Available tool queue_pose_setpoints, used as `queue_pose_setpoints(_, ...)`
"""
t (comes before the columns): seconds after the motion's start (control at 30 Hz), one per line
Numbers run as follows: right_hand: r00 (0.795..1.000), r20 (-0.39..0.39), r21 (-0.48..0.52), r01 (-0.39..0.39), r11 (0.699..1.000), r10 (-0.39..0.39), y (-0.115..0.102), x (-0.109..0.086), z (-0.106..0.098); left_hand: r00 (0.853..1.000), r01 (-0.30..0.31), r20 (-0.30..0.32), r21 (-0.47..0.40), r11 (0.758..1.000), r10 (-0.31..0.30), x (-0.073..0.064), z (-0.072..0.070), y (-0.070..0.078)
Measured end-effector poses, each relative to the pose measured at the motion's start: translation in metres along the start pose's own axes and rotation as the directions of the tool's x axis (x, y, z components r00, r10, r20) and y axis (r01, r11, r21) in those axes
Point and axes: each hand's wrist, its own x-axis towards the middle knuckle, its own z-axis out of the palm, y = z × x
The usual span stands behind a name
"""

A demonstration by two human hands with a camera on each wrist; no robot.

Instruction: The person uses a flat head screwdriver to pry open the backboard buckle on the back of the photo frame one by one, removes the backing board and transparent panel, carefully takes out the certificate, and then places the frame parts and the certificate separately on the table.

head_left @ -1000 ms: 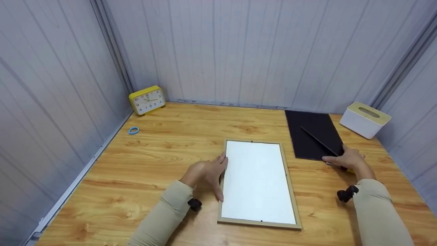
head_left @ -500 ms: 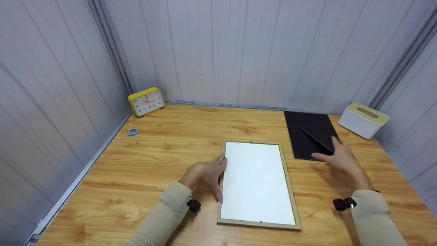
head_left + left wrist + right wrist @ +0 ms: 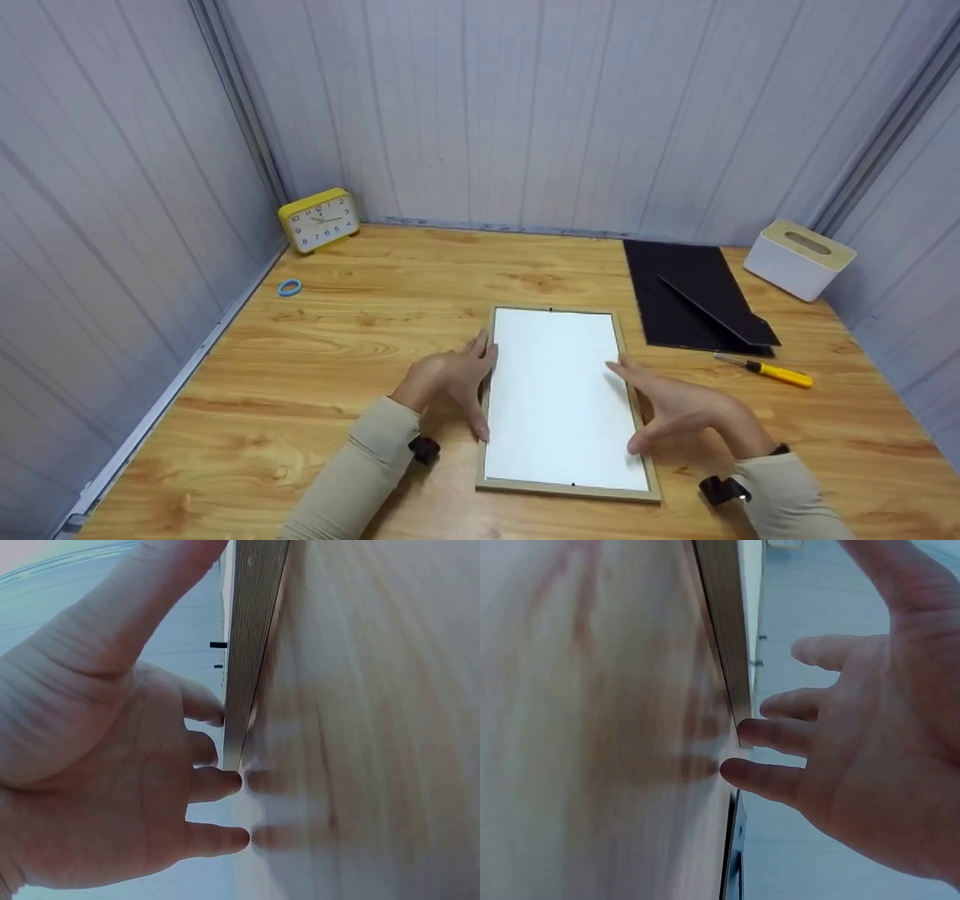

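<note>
A picture frame (image 3: 574, 491) with a thin wooden-coloured border lies flat on the table, a white sheet (image 3: 562, 397) filling it. Small dark tabs stick out at its inner edges. My left hand (image 3: 461, 382) rests against the left border, fingers spread and thumb apart. At the right border is my right hand (image 3: 675, 409), its fingers extended, thumb and index over the edge; it holds nothing. In the right wrist view, its lower fingertips come down beside the frame's side (image 3: 724, 622). A screwdriver (image 3: 772, 371) with a yellow handle lies to the right of the frame.
A black backing board (image 3: 667, 300) with a hinged stand leg (image 3: 720, 315) lies behind the screwdriver. A white tissue box (image 3: 795, 262) stands in the back right corner. At the back left are a yellow alarm clock (image 3: 321, 221) and a blue ring (image 3: 289, 287). Walls enclose the table.
My right hand has left the screwdriver beside the black board and moved left to the frame's right border. The screwdriver is now in plain view. My left hand has stayed put.
</note>
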Motion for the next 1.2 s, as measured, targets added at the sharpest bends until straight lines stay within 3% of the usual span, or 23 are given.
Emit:
queue_pose_setpoints(0.33, 0.997, 0.067, -0.055, -0.047, 0.997, 0.050, -0.012, 0.007, 0.011, 0.998, 0.036, 0.047, 0.050, 0.998, -0.039, -0.007, -0.001, 0.002)
queue_pose_setpoints(0.7, 0.993, 0.060, -0.103, -0.094, 0.990, 0.101, -0.017, 0.010, 0.015, 0.997, 0.080, 0.000, 0.010, 0.997, -0.080, -0.007, 0.001, 0.005)
queue_pose_setpoints(0.97, 0.994, 0.038, -0.084, -0.104, 0.991, 0.107, -0.018, 0.011, 0.016, 0.998, 0.057, -0.021, 0.022, 0.998, -0.056, -0.005, 0.002, 0.007)
queue_pose_setpoints(1.2, 0.996, 0.003, -0.052, -0.094, 0.994, 0.094, -0.020, 0.011, 0.017, 0.998, 0.057, -0.004, 0.036, 0.998, -0.057, -0.005, 0.001, 0.008)
